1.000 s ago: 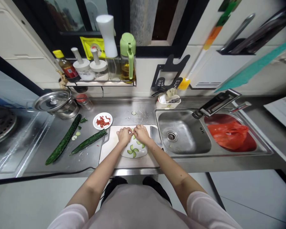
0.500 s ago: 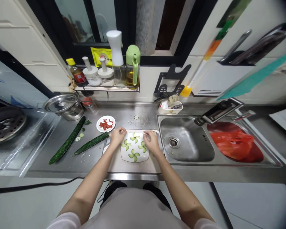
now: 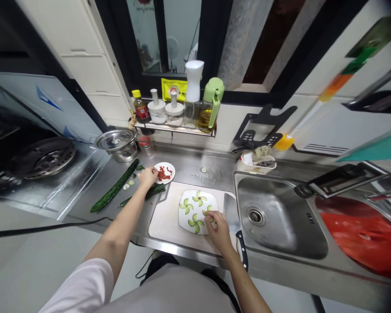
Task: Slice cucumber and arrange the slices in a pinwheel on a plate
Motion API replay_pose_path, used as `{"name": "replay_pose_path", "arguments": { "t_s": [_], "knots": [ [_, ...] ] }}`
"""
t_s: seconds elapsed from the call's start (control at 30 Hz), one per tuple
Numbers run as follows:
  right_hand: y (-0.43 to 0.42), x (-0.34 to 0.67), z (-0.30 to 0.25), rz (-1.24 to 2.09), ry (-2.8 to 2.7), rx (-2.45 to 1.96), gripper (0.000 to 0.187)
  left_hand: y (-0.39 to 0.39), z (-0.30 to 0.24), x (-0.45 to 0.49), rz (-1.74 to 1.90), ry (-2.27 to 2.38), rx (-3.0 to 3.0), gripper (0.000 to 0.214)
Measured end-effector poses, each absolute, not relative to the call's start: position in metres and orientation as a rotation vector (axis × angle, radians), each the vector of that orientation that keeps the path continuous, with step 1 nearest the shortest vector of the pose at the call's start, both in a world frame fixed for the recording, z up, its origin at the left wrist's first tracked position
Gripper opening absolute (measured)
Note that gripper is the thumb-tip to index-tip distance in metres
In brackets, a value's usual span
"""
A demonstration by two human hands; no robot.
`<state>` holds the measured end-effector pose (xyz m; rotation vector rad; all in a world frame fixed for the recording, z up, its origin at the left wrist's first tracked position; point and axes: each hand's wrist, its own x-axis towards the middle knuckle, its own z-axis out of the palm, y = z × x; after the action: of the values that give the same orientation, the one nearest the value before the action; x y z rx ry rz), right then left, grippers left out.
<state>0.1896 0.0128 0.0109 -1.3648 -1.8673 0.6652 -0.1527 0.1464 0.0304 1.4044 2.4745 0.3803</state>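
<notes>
My left hand (image 3: 147,177) reaches to the left rim of a small white dish (image 3: 170,179) of red bits (image 3: 164,174). Its fingertips are drawn together; whatever they pinch is too small to make out. My right hand (image 3: 219,228) hovers over the right side of a white squarish plate (image 3: 184,224), fingers curled and thumb close to them, partly covering a cucumber flower. Cucumber slices (image 3: 195,222) form pinwheel flowers on the plate, and the far one has red at its centre. Under the plate lies a pale cutting board (image 3: 163,221).
A knife (image 3: 242,250) lies along the board's right edge, beside the sink (image 3: 276,234). To the left are a whole cucumber (image 3: 115,187), a cut cucumber (image 3: 154,190) and a lidded pot (image 3: 122,148). Behind is a seasoning rack (image 3: 182,128); a red bag (image 3: 355,239) sits far right.
My left hand has moved from the plate's far left corner to the dish of red bits. My right hand has come nearer, over the right-hand flower. The view has turned left.
</notes>
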Motion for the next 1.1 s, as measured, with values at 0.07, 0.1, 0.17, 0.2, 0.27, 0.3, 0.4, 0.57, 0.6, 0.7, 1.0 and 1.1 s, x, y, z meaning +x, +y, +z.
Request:
{"name": "replay_pose_path", "arguments": {
  "t_s": [0.07,0.1,0.17,0.2,0.27,0.3,0.4,0.57,0.6,0.7,1.0,1.1],
  "knots": [
    [0.013,0.183,0.011,0.685,-1.885,-1.354,0.021,0.152,0.025,-0.16,0.297,2.48,1.442,0.022],
    [0.014,0.18,0.012,0.691,-1.892,-1.349,0.021,0.155,0.023,-0.161,0.261,2.473,1.465,0.022],
    [0.016,0.175,0.013,0.7,-1.909,-1.339,0.021,0.159,0.018,-0.163,0.212,2.447,1.515,0.023],
    [0.018,0.172,0.014,0.703,-1.918,-1.335,0.021,0.161,0.016,-0.163,0.201,2.432,1.539,0.024],
    [0.02,0.169,0.015,0.709,-1.933,-1.334,0.022,0.165,0.012,-0.162,0.196,2.405,1.581,0.025],
    [0.021,0.168,0.015,0.713,-1.937,-1.336,0.022,0.167,0.011,-0.162,0.194,2.396,1.598,0.026],
    [0.021,0.168,0.015,0.726,-1.93,-1.347,0.023,0.171,0.007,-0.163,0.163,2.379,1.633,0.025],
    [0.019,0.175,0.013,0.743,-1.918,-1.351,0.022,0.174,0.003,-0.164,0.124,2.331,1.676,0.02],
    [0.018,0.176,0.012,0.742,-1.918,-1.356,0.022,0.174,0.002,-0.164,0.132,2.321,1.672,0.019],
    [0.018,0.179,0.012,0.726,-1.922,-1.369,0.022,0.174,-0.002,-0.162,0.268,2.314,1.559,0.013],
    [0.02,0.179,0.012,0.712,-1.91,-1.371,0.022,0.173,-0.005,-0.167,0.676,2.231,1.208,0.006],
    [0.019,0.179,0.012,0.717,-1.9,-1.375,0.021,0.171,-0.004,-0.165,0.848,2.099,1.08,0.012]
  ]
}}
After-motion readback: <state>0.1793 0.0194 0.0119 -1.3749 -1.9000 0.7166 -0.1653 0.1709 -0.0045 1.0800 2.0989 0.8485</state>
